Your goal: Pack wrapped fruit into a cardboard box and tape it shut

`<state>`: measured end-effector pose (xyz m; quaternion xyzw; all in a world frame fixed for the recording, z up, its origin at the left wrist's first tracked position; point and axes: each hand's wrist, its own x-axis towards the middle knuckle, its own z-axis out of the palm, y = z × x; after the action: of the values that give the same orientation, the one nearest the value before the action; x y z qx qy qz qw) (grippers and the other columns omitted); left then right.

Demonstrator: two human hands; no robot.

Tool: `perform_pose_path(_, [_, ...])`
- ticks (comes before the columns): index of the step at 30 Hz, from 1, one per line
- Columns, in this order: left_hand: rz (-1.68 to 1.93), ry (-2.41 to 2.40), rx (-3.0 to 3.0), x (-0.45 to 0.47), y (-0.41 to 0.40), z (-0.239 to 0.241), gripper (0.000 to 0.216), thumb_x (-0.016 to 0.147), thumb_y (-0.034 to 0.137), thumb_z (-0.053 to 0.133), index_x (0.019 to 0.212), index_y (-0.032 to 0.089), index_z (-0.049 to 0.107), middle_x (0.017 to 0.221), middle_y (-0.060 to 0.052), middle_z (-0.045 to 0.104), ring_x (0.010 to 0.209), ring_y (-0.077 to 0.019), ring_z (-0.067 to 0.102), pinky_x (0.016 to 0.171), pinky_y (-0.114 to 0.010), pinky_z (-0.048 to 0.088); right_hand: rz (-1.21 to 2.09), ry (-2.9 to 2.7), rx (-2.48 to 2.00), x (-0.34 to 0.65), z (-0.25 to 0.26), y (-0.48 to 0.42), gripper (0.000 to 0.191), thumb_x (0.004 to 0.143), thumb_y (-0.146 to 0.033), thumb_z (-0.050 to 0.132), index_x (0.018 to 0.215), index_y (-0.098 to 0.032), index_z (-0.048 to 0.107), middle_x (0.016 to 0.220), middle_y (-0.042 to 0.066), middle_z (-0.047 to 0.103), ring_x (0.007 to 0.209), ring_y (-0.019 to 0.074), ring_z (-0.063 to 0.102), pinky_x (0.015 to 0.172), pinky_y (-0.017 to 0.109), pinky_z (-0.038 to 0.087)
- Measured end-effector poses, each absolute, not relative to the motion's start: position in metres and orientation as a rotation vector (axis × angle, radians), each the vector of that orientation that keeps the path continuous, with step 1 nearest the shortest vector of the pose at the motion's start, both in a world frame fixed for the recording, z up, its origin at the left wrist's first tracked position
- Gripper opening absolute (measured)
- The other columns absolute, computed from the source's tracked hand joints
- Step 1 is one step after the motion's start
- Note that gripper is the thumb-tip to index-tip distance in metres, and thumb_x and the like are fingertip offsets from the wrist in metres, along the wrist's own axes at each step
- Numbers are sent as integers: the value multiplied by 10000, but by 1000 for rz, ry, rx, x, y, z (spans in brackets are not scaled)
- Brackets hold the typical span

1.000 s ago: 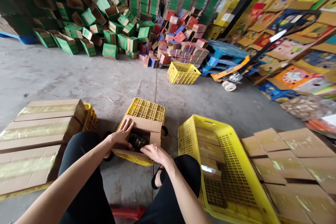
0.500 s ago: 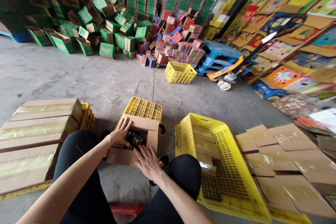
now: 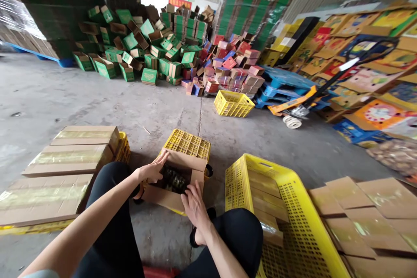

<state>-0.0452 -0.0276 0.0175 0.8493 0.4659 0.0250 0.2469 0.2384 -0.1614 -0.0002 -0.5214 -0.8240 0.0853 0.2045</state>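
An open cardboard box sits between my knees, in front of an upturned yellow crate. Dark, glossy contents fill its inside, blurred too much to name. At the box's left side lies my left hand, its fingers stretched out along the flap and the thumb toward the opening. My right hand rests at the near right corner, fingers extended against the right flap. Neither hand is closed round anything.
Taped cartons are stacked on crates at my left. On the right stand a large yellow crate holding cartons and more taped cartons. Farther off are a small yellow crate, a pallet jack and piled green boxes.
The camera view has swung up and to the left. My left hand has turned more edge-on at the left flap; my right hand has shifted onto the right flap.
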Motion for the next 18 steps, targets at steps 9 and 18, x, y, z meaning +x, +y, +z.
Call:
perform_pose_path(9, [142, 1394, 2624, -38, -66, 25, 644, 965, 57, 371, 1595, 117, 492, 1757, -146, 331, 1668, -277, 198, 1357, -516, 217, -19, -2165, -1540, 263, 33, -147, 323, 1099, -262, 471, 949, -209, 753, 1095, 141, 701, 1374, 340, 583, 1180, 526, 512])
perform_pose_path(18, [129, 1639, 2524, -44, -58, 8, 727, 970, 55, 334, 1696, 96, 329, 1709, -185, 407, 1641, -323, 280, 1326, -583, 265, -160, -2090, -1590, 291, 22, -138, 488, 1004, -75, 359, 1207, -214, 780, 1120, 145, 722, 1201, 300, 669, 1094, 438, 546])
